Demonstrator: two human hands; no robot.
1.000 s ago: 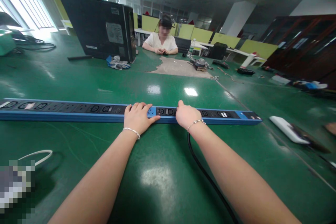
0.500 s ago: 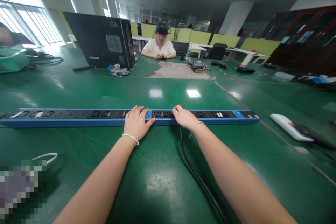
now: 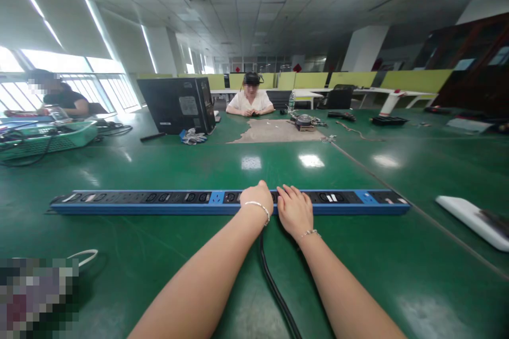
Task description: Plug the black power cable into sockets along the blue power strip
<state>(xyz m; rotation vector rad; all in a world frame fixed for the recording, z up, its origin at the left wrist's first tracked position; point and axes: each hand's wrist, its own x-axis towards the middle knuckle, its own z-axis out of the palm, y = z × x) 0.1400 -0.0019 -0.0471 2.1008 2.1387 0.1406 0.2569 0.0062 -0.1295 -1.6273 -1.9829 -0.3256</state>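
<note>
A long blue power strip with a row of black sockets lies across the green table. My left hand is closed over its middle, fingers curled round something at the sockets, most likely the end of the black cable, which runs from under this hand toward me. The grip itself is hidden behind the hand. Just to the right, my right hand rests on the strip with its fingers spread, holding nothing.
On the green table stand a black computer case, gloves and a green basket. A white device lies at the right. One person sits opposite, another at far left.
My left hand has moved right along the strip and closed at the cable. My right hand has let go there and lies spread on the strip. The view has tilted up.
</note>
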